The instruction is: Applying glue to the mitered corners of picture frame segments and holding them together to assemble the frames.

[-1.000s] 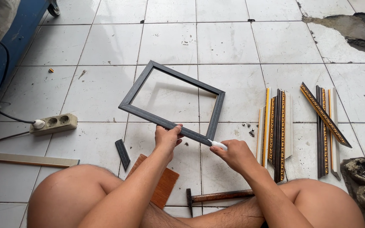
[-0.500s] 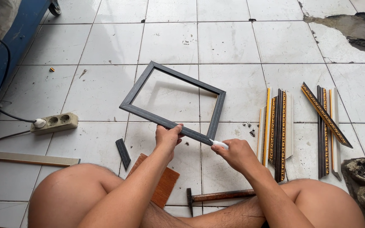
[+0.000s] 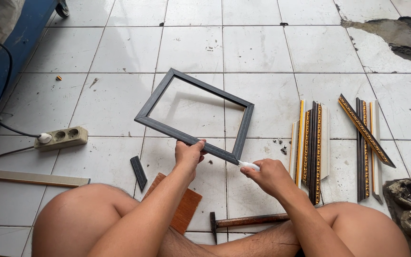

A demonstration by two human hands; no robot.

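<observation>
A dark grey rectangular picture frame is held tilted above the white tiled floor. My left hand grips the middle of its near rail. My right hand pinches a small white tube whose tip touches the frame's near right corner. My bare knees fill the bottom of the view.
A hammer lies between my legs, beside a brown board. A short dark frame offcut lies to the left. Gold and dark moulding strips lie at right. A power strip and a pale frame lie at left.
</observation>
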